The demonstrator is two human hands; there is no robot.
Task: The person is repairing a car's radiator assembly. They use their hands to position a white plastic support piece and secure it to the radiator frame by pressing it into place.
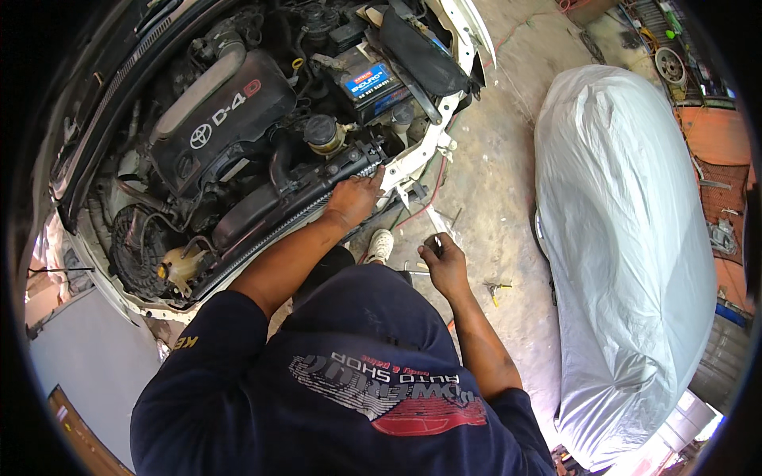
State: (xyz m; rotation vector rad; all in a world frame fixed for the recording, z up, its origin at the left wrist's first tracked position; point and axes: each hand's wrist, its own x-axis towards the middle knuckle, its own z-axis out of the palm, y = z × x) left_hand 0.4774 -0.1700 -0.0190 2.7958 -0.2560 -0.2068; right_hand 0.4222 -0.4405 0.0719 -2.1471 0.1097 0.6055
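Radiator (pixel 278 225) uncovered, closing-up seemingly outstanding. Left hand (pixel 354 198) at its right end, grip unclear; right hand (pixel 446 265) pinching small object (pixel 437 241).

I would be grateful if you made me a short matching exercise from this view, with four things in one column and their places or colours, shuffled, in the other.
Things:
1. Left hand
2. Battery
3. Large draped cover
4. Right hand

Places and colours:
A. Silver-grey
B. Above the concrete floor, off the car
C. Mostly black and blue
D. At the car's front edge

Right pairs: 1-D, 2-C, 3-A, 4-B
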